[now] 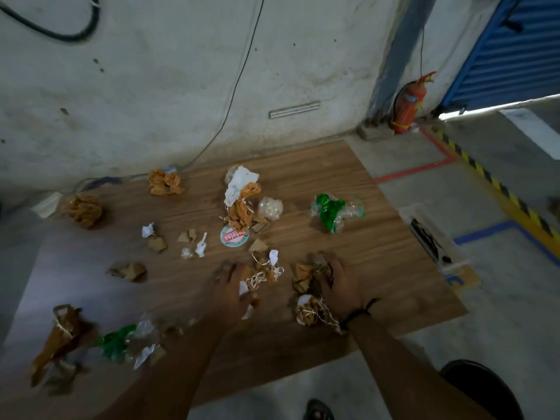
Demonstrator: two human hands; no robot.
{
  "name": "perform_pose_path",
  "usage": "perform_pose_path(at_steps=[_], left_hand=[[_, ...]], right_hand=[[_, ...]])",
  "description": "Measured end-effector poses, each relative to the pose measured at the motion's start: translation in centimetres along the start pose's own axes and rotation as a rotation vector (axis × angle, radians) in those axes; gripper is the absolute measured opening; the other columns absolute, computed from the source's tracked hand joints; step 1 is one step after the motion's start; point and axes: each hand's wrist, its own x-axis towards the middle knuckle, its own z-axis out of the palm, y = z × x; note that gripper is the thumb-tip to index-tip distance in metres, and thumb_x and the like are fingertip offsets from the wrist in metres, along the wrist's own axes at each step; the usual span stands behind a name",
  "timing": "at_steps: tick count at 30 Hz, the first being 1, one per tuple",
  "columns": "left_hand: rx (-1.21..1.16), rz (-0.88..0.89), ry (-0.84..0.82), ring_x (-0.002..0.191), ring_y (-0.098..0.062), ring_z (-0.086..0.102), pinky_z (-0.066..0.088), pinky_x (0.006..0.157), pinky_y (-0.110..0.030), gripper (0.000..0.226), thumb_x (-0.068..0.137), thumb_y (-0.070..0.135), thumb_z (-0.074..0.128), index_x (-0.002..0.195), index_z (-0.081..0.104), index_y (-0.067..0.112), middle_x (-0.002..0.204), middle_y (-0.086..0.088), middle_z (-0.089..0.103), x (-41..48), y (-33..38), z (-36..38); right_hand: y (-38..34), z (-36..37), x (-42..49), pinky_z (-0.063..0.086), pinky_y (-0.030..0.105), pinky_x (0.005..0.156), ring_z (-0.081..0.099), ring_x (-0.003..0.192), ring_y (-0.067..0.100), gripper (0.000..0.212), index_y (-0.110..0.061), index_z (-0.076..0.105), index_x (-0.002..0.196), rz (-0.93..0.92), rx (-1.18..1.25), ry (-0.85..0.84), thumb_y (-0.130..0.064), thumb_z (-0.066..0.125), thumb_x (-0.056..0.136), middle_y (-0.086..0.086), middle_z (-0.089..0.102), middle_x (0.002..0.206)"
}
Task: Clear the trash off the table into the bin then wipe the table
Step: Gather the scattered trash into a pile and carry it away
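The right grip [339,286] curled round crumpled brown paper [301,275], the left grip [231,291] pinched white scraps [244,287]; gathering was under way, and both handfuls next needed lifting off the bench [378,237] for dumping.

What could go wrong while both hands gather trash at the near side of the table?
1. The left hand is blurred over loose scraps and string; light bits may slip out on the way.
2. The right hand grips a brown paper wad, while a stringy wad lies by its wrist, near the table edge, and could be swept onto the floor.
3. The small white scraps are easy to miss.
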Motion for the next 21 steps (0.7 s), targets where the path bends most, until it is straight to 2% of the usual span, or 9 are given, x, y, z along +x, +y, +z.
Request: perform_pose_path(at_steps=[2,5,8,11,14,17,19,21], left_hand=[[-0.027,0.009,0.010,0.139,-0.028,0.030,0.024,0.113,-0.038,0.062,0.092,0.029,0.057,0.147,0.030,0.021,0.155,-0.007,0.028,0.1,-0.4,0.4],[-0.137,-0.016,0.039,0.128,-0.028,0.044,0.033,0.108,-0.037,0.048,0.095,0.019,0.051,0.142,0.040,0.020,0.145,-0.011,0.044,-0.4,-0.2,0.3],[-0.319,0.022,0.217,0.120,-0.028,0.052,0.037,0.099,-0.029,0.043,0.093,0.010,0.053,0.135,0.050,0.017,0.134,-0.009,0.055,-0.9,1.4,-0.2],[-0.399,0.177,0.285,0.118,-0.022,0.055,0.042,0.098,-0.029,0.042,0.090,0.018,0.053,0.132,0.052,0.023,0.131,-0.004,0.058,-1.2,3.6,0.1],[-0.415,0.216,0.286,0.123,-0.021,0.050,0.043,0.100,-0.037,0.044,0.090,0.017,0.056,0.133,0.050,0.020,0.136,-0.003,0.054,-0.7,5.2,1.0],[-0.253,0.269,0.312,0.138,-0.025,0.033,0.031,0.112,-0.044,0.046,0.087,0.012,0.057,0.132,0.052,0.018,0.141,-0.002,0.050,0.6,6.1,2.0],[-0.195,0.269,0.267,0.141,-0.029,0.028,0.022,0.115,-0.042,0.046,0.086,0.014,0.057,0.132,0.053,0.018,0.144,-0.005,0.047,1.4,6.2,3.0],[-0.220,0.279,0.153,0.140,-0.031,0.031,0.024,0.114,-0.042,0.044,0.086,0.017,0.055,0.129,0.053,0.019,0.145,-0.009,0.045,1.8,6.3,4.5]], right_hand=[[-0.3,-0.1,0.0,0.044,0.036,0.100,0.053,0.118,0.028,0.037,-0.012,0.050,0.132,-0.030,0.042,-0.011,-0.014,0.052,0.096,0.010,0.052,0.134],[-0.6,-1.3,0.5,0.043,0.037,0.101,0.052,0.118,0.027,0.035,-0.010,0.052,0.129,-0.044,0.088,-0.018,-0.006,0.051,0.094,0.010,0.053,0.132],[-0.8,-3.4,0.2,0.045,0.034,0.098,0.052,0.118,0.021,0.043,-0.011,0.050,0.131,-0.094,0.120,0.036,0.001,0.054,0.090,0.008,0.054,0.131],[-1.1,-4.7,-1.7,0.048,0.031,0.090,0.053,0.111,0.013,0.049,-0.014,0.054,0.130,-0.218,0.032,0.136,0.003,0.059,0.085,0.007,0.055,0.128],[-1.1,-3.7,-4.1,0.048,0.041,0.094,0.052,0.117,0.028,0.057,-0.014,0.058,0.127,-0.204,-0.096,0.160,0.007,0.065,0.074,0.016,0.052,0.131],[-0.6,-1.5,-5.9,0.052,0.054,0.089,0.050,0.122,0.038,0.062,-0.018,0.051,0.132,-0.154,-0.216,0.141,-0.010,0.070,0.074,0.018,0.048,0.138],[-0.4,-0.4,-6.4,0.052,0.048,0.089,0.050,0.122,0.035,0.063,-0.020,0.045,0.134,-0.196,-0.269,0.109,-0.040,0.065,0.078,0.016,0.047,0.139],[-0.1,0.4,-6.4,0.048,0.043,0.092,0.047,0.126,0.033,0.083,-0.022,0.040,0.137,-0.202,-0.300,0.046,-0.064,0.062,0.070,0.013,0.044,0.142]])
